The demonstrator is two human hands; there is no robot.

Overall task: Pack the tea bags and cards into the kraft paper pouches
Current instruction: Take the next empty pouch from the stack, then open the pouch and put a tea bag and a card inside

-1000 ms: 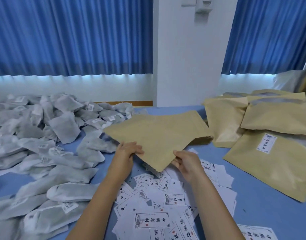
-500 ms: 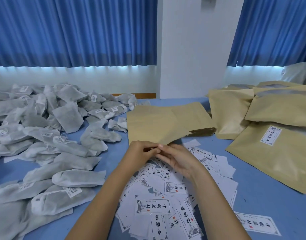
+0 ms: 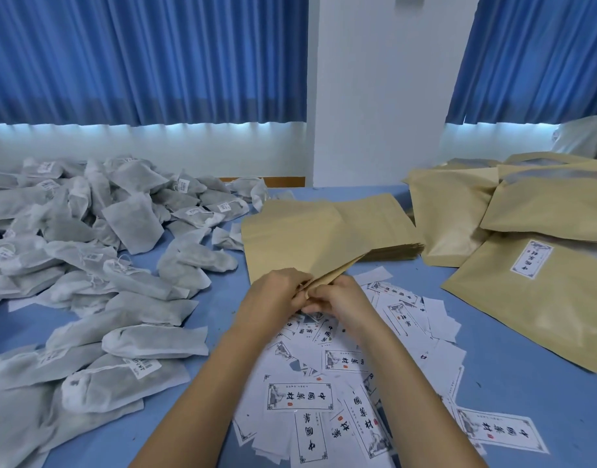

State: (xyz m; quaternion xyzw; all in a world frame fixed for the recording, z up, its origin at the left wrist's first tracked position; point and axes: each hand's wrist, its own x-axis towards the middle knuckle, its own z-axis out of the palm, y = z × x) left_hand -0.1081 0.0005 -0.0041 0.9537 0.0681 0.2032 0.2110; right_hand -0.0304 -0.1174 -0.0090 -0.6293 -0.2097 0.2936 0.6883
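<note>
Pouch [image 3: 300, 241] lowered, left hand [image 3: 277, 292], right hand [image 3: 341, 299] pinching

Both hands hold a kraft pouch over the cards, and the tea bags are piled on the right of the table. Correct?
No: the head view shows the tea bags piled on the left of the table. The left hand and right hand do hold the kraft pouch over the cards.

Left hand [image 3: 276, 292] and right hand [image 3: 341, 298] meet at the near edge of a kraft pouch [image 3: 300, 238], pinching it with curled fingers above scattered printed cards [image 3: 300, 396]. Tea bags [image 3: 121, 265] are heaped at left. A stack of flat pouches [image 3: 391, 228] lies just behind. Filled pouches [image 3: 526, 298] lie at right, one of them labelled, all on the blue table [image 3: 513, 383].
</note>
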